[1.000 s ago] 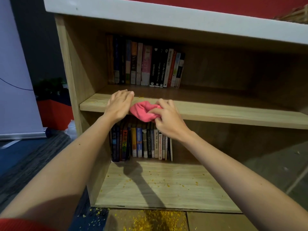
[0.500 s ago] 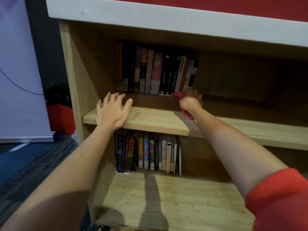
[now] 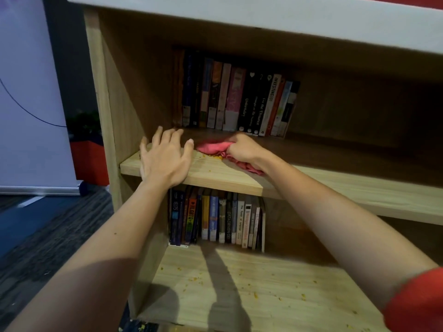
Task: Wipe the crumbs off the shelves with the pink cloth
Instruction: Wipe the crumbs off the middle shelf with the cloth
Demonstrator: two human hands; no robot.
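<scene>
- Pink cloth [image 3: 213, 147], gripped in our right hand [image 3: 242, 149], lies on the middle shelf [image 3: 335, 185] near its front left edge, crumbs [image 3: 213, 156] gathered against it.
- Our left hand [image 3: 165, 159] rests released beside it.
- Bottom shelf [image 3: 239, 295] has scattered crumbs awaiting us.

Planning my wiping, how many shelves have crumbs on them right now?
2: the middle shelf, with crumbs beside the pink cloth, and the bottom shelf, scattered across it. More may hide in shadow.

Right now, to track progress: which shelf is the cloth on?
The middle shelf, where the right hand grips the pink cloth; the bottom shelf has crumbs but no cloth.
</scene>
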